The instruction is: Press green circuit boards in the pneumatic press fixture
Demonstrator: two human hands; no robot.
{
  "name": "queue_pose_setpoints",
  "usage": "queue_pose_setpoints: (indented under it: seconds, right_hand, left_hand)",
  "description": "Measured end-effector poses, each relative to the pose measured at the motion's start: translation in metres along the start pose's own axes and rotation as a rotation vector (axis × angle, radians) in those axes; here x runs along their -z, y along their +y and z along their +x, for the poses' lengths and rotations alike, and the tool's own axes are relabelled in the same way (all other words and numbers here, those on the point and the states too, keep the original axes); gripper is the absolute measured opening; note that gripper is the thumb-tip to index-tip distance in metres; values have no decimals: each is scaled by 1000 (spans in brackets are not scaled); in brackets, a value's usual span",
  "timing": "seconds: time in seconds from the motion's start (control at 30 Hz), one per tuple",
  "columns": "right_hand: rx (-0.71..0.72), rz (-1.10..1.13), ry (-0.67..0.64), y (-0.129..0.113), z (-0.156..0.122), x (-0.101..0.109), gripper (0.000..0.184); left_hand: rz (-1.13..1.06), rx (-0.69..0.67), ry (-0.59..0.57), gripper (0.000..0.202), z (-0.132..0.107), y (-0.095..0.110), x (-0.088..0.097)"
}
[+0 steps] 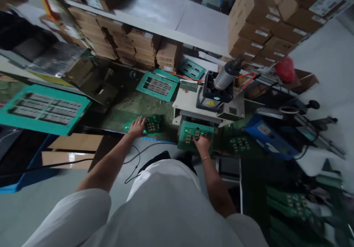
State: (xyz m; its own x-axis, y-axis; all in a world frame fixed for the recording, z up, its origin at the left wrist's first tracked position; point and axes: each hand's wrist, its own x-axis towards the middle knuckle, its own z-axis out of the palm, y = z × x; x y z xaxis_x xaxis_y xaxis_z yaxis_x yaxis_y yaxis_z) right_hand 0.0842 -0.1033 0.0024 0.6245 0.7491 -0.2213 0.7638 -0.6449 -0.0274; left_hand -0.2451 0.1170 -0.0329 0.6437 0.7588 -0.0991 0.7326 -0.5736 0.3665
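My left hand (136,127) lies flat with fingers spread on a stack of green circuit boards (151,124) on the bench. My right hand (201,142) rests on another green circuit board (190,133) that lies on the tray in front of a small press machine (218,95). Its fingers curl down onto the board's near edge. The machine has a grey cylinder on top and a yellow warning label.
Teal fixture frames (41,108) (157,86) lie on the bench to the left and centre. More green boards (240,143) sit right of the machine, beside a blue device (267,136). Stacked cardboard boxes (138,44) line the back shelf.
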Motion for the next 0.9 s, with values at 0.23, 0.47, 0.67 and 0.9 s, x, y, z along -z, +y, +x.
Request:
queue_pose_setpoints:
  seconds: [0.23, 0.47, 0.67, 0.9]
  right_hand:
    - [174, -30, -50, 28, 12, 5, 63]
    - [438, -17, -17, 105, 15, -9, 88]
    - [524, -8, -49, 125, 24, -17, 86]
    - [470, 155, 28, 136, 40, -36, 81]
  left_hand:
    - [-29, -369, -225, 92, 45, 96, -46]
    - [-16, -563, -348, 99, 57, 160, -73]
    - [-17, -490, -362, 93, 54, 161, -79]
    - [-58, -336, -321, 98, 40, 162, -84]
